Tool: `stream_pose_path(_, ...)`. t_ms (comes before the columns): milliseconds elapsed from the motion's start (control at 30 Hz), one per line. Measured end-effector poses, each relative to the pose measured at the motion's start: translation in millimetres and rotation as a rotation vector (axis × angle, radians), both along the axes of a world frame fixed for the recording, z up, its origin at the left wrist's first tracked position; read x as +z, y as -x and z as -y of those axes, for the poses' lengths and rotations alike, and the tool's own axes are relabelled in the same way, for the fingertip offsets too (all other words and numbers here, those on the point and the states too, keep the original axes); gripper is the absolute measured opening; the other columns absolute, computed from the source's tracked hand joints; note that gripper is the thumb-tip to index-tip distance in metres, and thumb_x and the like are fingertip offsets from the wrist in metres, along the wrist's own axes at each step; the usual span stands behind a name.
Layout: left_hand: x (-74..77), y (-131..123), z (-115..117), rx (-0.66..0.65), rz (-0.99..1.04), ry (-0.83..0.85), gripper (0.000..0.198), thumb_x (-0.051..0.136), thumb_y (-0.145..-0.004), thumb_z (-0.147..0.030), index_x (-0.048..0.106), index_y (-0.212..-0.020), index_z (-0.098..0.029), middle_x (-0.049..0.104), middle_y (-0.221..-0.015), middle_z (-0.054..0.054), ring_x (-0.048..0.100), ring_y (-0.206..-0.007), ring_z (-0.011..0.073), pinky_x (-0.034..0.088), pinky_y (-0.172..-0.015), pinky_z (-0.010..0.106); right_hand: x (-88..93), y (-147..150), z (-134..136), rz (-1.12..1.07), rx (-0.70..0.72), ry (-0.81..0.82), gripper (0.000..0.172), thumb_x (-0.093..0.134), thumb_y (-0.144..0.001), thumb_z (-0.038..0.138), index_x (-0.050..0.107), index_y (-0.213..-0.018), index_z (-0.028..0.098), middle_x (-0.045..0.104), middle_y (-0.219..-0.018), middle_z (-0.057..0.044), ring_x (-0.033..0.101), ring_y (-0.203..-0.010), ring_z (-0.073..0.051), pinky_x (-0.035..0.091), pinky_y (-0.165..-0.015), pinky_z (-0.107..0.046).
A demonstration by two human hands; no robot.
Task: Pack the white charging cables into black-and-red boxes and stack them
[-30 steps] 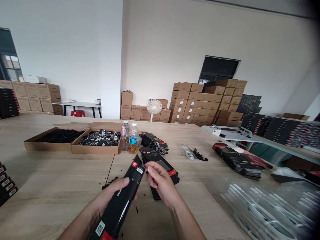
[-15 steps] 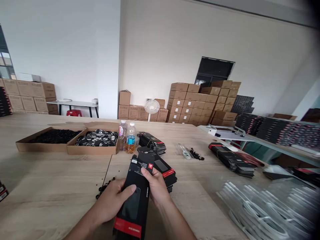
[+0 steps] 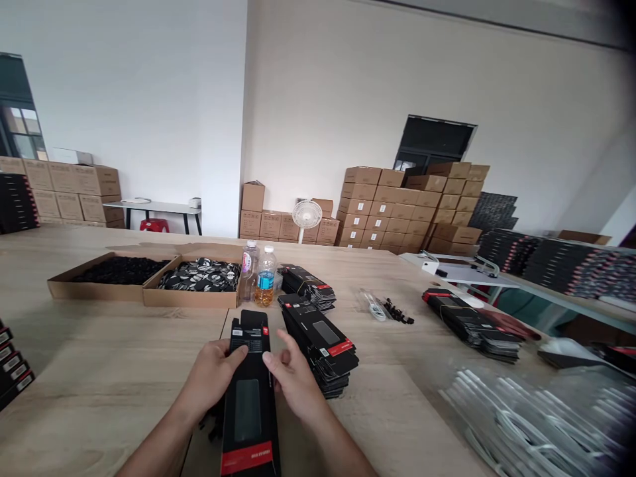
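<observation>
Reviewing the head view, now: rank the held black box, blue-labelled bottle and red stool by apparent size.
1. Black box
2. Blue-labelled bottle
3. Red stool
Apparent size only; the stool is farthest away.

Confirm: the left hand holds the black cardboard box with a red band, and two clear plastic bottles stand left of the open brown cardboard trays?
No: the head view shows the bottles to the right of the trays. The left hand does hold the box.
</observation>
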State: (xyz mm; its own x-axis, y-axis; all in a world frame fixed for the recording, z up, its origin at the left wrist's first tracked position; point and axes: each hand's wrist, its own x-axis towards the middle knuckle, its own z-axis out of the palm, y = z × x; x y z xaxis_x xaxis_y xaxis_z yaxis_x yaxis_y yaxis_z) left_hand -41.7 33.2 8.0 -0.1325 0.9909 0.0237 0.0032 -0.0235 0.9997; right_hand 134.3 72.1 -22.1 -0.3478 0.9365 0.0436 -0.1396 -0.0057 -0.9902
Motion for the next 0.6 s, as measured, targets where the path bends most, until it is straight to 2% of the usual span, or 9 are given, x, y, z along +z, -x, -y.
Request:
stream_pose_path(67, -1.9, -1.4, 0.1, -0.024, -0.079, -0.033, 0.042, 0.074, -0.073, -0.049, 0.074, -0.094, -0.013, 0.077, -0.081, 0.008, 0.071, -0.07, 0.024, 0.052, -0.058, 0.028, -0.8, -3.5, -4.8, 0.004, -0.033, -0.003, 0.09, 0.082, -0.069, 0.051, 0.041, -0.146, 0.028, 0.064, -0.088, -0.001, 0.062, -0.074, -0.019, 0.048, -0.061, -0.029)
stream_pose_path(100, -2.5, -1.8, 0.2, -0.007, -0.101, -0.042, 0.051, 0.074, -0.074, -0.049, 0.07, -0.11, -0.013, 0.076, -0.081, 0.007, 0.071, -0.072, 0.0239, 0.052, -0.059, 0.028, -0.2, -5.1, -5.8, -0.005, -0.008, 0.008, 0.09, 0.081, -0.07, 0.05, 0.039, -0.147, 0.028, 0.064, -0.09, -0.001, 0.062, -0.075, -0.018, 0.047, -0.059, -0.028)
stream_pose_path(167, -3.4, -1.9, 0.5, 0.057, -0.123, -0.058, 0.072, 0.073, -0.075, -0.051, 0.054, -0.134, -0.015, 0.073, -0.075, 0.002, 0.069, -0.068, 0.022, 0.05, -0.057, 0.027, 2.4, -7.2, -5.5, -0.023, 0.041, 0.027, 0.085, 0.079, -0.073, 0.049, 0.04, -0.146, 0.029, 0.062, -0.091, -0.001, 0.061, -0.074, -0.017, 0.044, -0.055, -0.026)
stream_pose_path(233, -4.4, -1.6, 0.4, 0.078, -0.118, -0.086, 0.077, 0.07, -0.078, -0.053, 0.044, -0.142, -0.019, 0.068, -0.071, -0.002, 0.066, -0.063, 0.0197, 0.049, -0.056, 0.027, 5.1, -7.9, -3.8, -0.05, 0.062, 0.039, 0.08, 0.078, -0.075, 0.047, 0.042, -0.144, 0.029, 0.061, -0.089, 0.0, 0.06, -0.071, -0.016, 0.043, -0.053, -0.024)
stream_pose_path(333, -6.1, -2.0, -0.6, 0.016, -0.057, -0.132, 0.067, 0.066, -0.082, -0.053, 0.044, -0.138, -0.024, 0.064, -0.074, -0.003, 0.064, -0.064, 0.0179, 0.05, -0.059, 0.028, 7.5, -6.3, -1.9, -0.122, 0.08, 0.053, 0.078, 0.079, -0.075, 0.044, 0.045, -0.142, 0.028, 0.062, -0.089, 0.001, 0.062, -0.073, -0.016, 0.045, -0.057, -0.025)
stream_pose_path(433, -7.5, -3.8, -1.9, -0.038, 0.03, -0.159, 0.054, 0.063, -0.084, -0.052, 0.051, -0.128, -0.023, 0.064, -0.077, -0.002, 0.062, -0.067, 0.0169, 0.049, -0.061, 0.027, 8.7, -3.4, -1.5, -0.174, 0.104, 0.065, 0.07, 0.08, -0.072, 0.042, 0.051, -0.135, 0.029, 0.064, -0.086, 0.002, 0.063, -0.073, -0.016, 0.047, -0.059, -0.026)
stream_pose_path(533, -7.4, -6.3, -1.4, -0.1, 0.086, -0.183, 0.038, 0.063, -0.085, -0.049, 0.057, -0.11, -0.021, 0.066, -0.082, 0.0, 0.059, -0.07, 0.0153, 0.046, -0.064, 0.025, 9.7, -2.6, -3.2, -0.141, 0.11, 0.062, 0.043, 0.078, -0.071, 0.045, 0.064, -0.106, 0.025, 0.062, -0.071, 0.005, 0.058, -0.058, -0.014, 0.044, -0.051, -0.024)
stream_pose_path(567, -6.7, -7.3, -0.5, -0.132, 0.095, -0.179, 0.035, 0.062, -0.086, -0.048, 0.058, -0.106, -0.02, 0.065, -0.082, 0.0, 0.058, -0.07, 0.0148, 0.045, -0.065, 0.025, 10.1, -3.3, -4.4, -0.11, 0.094, 0.056, 0.035, 0.077, -0.072, 0.048, 0.064, -0.092, 0.023, 0.06, -0.064, 0.005, 0.056, -0.052, -0.013, 0.042, -0.047, -0.024)
stream_pose_path(600, -5.7, -8.5, 0.8, -0.165, 0.102, -0.171, 0.033, 0.062, -0.086, -0.048, 0.058, -0.104, -0.02, 0.065, -0.081, -0.001, 0.057, -0.069, 0.0145, 0.045, -0.065, 0.025, 10.6, -4.5, -5.9, -0.079, 0.067, 0.05, 0.034, 0.074, -0.073, 0.052, 0.062, -0.08, 0.021, 0.058, -0.058, 0.005, 0.053, -0.047, -0.013, 0.04, -0.044, -0.024)
